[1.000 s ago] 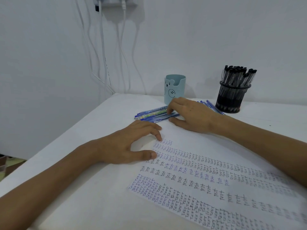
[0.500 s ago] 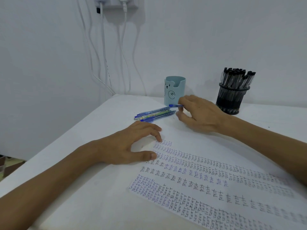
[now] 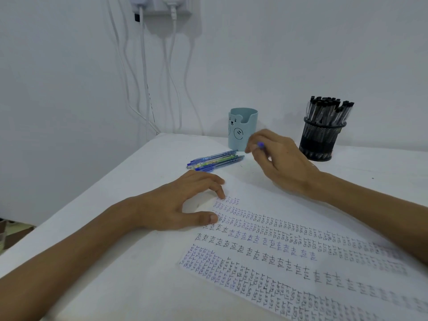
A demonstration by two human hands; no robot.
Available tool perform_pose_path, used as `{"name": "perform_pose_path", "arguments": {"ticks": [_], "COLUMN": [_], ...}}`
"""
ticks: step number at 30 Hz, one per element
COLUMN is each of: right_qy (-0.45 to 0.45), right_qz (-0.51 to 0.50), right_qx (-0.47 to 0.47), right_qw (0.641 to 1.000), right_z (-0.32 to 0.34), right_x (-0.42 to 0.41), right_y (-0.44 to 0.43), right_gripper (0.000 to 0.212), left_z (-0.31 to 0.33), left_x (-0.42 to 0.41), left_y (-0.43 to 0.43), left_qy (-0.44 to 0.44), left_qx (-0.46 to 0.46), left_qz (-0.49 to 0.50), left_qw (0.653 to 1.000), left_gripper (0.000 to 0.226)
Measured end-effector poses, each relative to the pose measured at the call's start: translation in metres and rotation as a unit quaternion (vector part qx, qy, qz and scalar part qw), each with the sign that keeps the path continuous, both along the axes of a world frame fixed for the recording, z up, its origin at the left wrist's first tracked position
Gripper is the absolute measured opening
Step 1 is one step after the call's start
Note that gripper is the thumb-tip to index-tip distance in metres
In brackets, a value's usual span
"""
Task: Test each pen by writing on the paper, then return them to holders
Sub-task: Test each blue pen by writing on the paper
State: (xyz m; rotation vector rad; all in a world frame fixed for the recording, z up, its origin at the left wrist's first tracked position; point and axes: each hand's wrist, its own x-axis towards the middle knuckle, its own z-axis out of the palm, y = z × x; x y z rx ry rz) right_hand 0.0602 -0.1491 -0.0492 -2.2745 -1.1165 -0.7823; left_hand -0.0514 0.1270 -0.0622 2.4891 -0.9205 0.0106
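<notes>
A white table is seen from above, set in a corner of white walls. A paper covered in rows of small handwritten "TEST" marks in blue and black is laid across the table's right half, its far left corner pinned under the left hand. The left hand is laid palm down, fingers loosely curled and slightly spread, index fingertip and thumb tip pressed on the paper edge with a gap between them.

The right hand is raised just above the table beyond the paper, fingers bunched. A pen is pinched between thumb and fingers; only its blue end is visible, poking out toward the left, the rest hidden by the hand. The grip is slightly blurred.

A small bunch of pens with blue and green barrels is lying flat on the table, just left of the right hand and just beyond the left fingers, not touched by either hand. A pale blue cup with a bear face is standing upright behind the bunch, close to the right fingertips; its inside cannot be seen. A black mesh holder packed with black-capped pens is standing upright to the right, behind the right wrist, apart from the cup.

White cables are hung down the wall from plugs at the top.
</notes>
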Motion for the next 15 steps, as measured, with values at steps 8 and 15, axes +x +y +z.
{"name": "perform_pose_path", "arguments": {"ticks": [8,15], "right_qy": [0.363,0.516], "right_qz": [0.007,0.048], "right_qx": [0.27,0.265], "right_qw": [0.892,0.813], "right_z": [0.002,-0.002], "right_x": [-0.018,-0.039], "right_y": [0.006,0.015], "right_gripper": [0.038,0.014], "left_z": [0.0,0.001], "left_x": [0.0,0.0], "left_y": [0.0,0.0], "left_qy": [-0.009,-0.009], "left_qx": [-0.001,0.007], "left_qz": [0.0,-0.002], "left_qw": [1.0,1.0], "left_gripper": [0.04,0.041]}}
